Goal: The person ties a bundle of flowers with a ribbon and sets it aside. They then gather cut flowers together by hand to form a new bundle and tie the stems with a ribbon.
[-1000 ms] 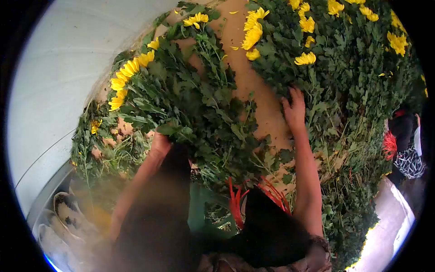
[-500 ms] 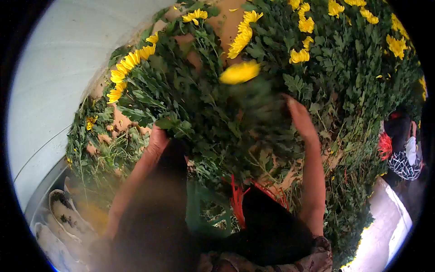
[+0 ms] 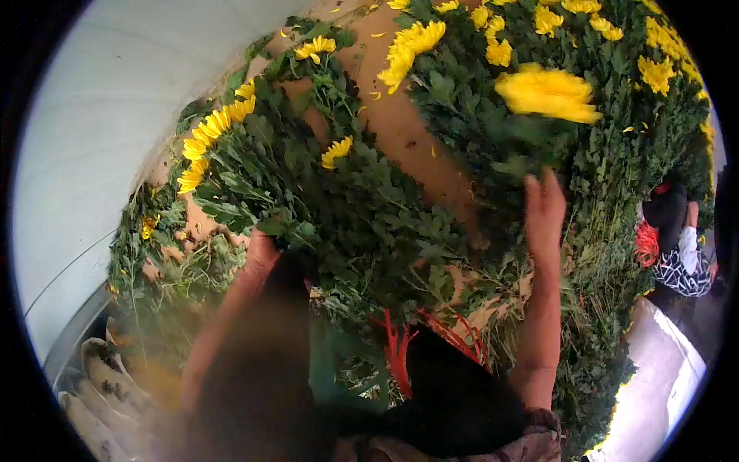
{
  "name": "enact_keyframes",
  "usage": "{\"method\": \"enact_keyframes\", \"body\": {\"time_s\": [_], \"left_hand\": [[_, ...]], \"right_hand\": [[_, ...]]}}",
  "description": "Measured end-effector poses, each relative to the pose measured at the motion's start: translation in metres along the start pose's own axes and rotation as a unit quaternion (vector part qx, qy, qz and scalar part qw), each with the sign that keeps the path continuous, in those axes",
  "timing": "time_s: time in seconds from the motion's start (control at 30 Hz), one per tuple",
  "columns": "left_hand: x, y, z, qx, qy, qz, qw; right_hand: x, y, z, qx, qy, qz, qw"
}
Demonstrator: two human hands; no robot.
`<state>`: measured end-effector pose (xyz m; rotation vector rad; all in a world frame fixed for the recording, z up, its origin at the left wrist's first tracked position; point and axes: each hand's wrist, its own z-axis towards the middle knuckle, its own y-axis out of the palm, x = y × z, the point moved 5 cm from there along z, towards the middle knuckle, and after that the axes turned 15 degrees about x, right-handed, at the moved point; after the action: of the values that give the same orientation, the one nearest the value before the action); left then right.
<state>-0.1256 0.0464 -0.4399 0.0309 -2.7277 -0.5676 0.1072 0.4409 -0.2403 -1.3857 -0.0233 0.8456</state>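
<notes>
My left hand (image 3: 263,256) is closed around the stems of a bunch of yellow chrysanthemums (image 3: 218,127), whose heads point up and left; leaves cover part of the fingers. To the right, my right hand (image 3: 545,202) reaches to the big pile of leafy flowers (image 3: 608,154). Just above its fingers a yellow flower head (image 3: 548,94) is smeared by motion, and whether the fingers hold its stem is too blurred to tell. Between the hands, a single flower (image 3: 336,152) lies on the loose leafy stems. Red ties (image 3: 398,354) hang near my knees.
Brown ground (image 3: 400,127) with fallen petals runs between the flower piles. A pale sheet (image 3: 115,100) rises at the left, with light-coloured shoes or bags (image 3: 108,385) below it. A co-worker in patterned cloth (image 3: 683,271) is at the right edge, near a white sheet (image 3: 654,377).
My right hand has moved right and the blurred flower head is now above it. Another flower has appeared on the stems between my hands. My left hand keeps its bunch.
</notes>
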Motion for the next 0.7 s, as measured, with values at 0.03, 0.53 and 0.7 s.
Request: {"method": "enact_keyframes", "body": {"time_s": [0.03, 0.53, 0.7], "left_hand": [[-0.001, -0.012, 0.006, 0.02, 0.001, 0.036, 0.999], [0.004, 0.038, -0.01, 0.018, -0.011, 0.067, 0.998], [0.001, 0.029, -0.005, 0.003, 0.008, 0.036, 0.999]], "right_hand": [[0.0, -0.017, 0.005, -0.008, 0.069, 0.032, 0.997], [-0.025, -0.078, 0.127, -0.061, 0.068, 0.026, 0.995], [-0.074, 0.007, 0.054, 0.039, -0.287, -0.16, 0.944]]}}
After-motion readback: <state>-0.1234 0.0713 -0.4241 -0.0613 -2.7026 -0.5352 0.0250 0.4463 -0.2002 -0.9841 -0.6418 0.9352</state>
